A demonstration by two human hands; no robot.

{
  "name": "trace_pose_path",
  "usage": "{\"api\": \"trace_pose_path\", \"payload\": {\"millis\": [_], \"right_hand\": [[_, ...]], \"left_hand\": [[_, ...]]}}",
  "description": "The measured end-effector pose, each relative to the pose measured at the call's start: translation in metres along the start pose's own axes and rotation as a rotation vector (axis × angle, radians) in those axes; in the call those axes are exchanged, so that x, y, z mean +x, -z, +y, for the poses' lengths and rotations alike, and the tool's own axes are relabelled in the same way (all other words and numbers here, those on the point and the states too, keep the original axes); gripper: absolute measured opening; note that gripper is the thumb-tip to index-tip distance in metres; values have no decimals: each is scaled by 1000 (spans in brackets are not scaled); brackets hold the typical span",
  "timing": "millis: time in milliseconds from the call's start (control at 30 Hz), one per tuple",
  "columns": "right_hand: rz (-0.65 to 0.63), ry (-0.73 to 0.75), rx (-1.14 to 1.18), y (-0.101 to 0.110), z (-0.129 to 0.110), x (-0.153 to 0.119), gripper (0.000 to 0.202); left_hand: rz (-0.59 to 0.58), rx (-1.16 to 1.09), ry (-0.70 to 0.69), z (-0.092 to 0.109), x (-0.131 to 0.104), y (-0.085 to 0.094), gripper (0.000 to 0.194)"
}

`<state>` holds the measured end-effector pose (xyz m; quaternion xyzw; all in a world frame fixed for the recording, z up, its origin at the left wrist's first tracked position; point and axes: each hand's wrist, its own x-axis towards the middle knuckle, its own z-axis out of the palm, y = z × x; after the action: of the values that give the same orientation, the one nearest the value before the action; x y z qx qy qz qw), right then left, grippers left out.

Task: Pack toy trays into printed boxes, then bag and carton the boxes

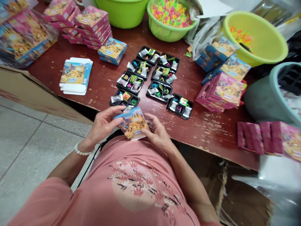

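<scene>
Scuffed table (103, 82) beyond, floor (37, 138) leftward; your left hand (102, 124), right hand (160, 132) gripped box (133, 123), blue edge (130, 112) outward, long axis unclear.

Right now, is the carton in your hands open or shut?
The carton looks open at the end nearest the shirt: a white flap juts out by the right hand. Far end: cannot tell; blurred.

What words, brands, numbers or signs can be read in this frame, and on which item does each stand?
None can be quoted with certainty.
Box held between the left hand and right hand: pale lettering, too blurred.
Flat cartons: lettering on the printed face, too blurred.
Blue boxes: white lettering, too blurred.
Pink boxes: print too small.
Colored packets in the black trays: any print too small.
</scene>
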<state>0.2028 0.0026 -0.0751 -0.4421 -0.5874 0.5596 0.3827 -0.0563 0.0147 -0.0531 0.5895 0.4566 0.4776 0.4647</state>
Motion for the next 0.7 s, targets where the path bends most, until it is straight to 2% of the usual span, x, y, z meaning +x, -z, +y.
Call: {"api": "trace_pose_path", "payload": {"millis": [67, 100, 133, 200, 267, 333, 400, 467, 500, 567, 600, 633, 700], "right_hand": [[-4, 35, -95, -2, -6, -1, 35], [-13, 76, -162, -3, -11, -2, 24], [-32, 139, -241, -5, -17, -1, 19], [-78, 316, -455, -12, -30, 0, 27], [-107, 520, -716, -22, -43, 1, 32], [-111, 686, -923, -34, -52, 2, 30], [-106, 809, -1016, -43, -57, 3, 26], [-111, 878, -1004, -39, -56, 4, 24], [-121, 889, -969, -31, -54, 4, 24], [-97, 850, -908, 0, -49, 6, 28], [-43, 784, -898, 21, -45, 7, 31], [50, 696, -919, 46, -41, 9, 35], [258, 425, -998, 97, -33, 17, 41]], "left_hand": [[59, -148, 56, 2, -4, 23, 39], [18, -206, 90, 4, -6, 37, 35], [-73, -251, 130, 6, -8, 50, 34], [-308, -262, 198, 11, -10, 73, 51], [-500, -129, 213, 15, -10, 82, 68], [-621, 79, 162, 17, -10, 75, 69], [-713, 238, 102, 17, -12, 55, 81], [-752, 332, 86, 17, -15, 32, 96], [-755, 371, 101, 17, -17, 22, 102], [-745, 466, 156, 17, -20, 7, 113], [-733, 523, 176, 18, -20, 1, 118], [-719, 576, 182, 20, -19, -5, 122], [-685, 641, 149, 24, -16, -17, 123]]}}
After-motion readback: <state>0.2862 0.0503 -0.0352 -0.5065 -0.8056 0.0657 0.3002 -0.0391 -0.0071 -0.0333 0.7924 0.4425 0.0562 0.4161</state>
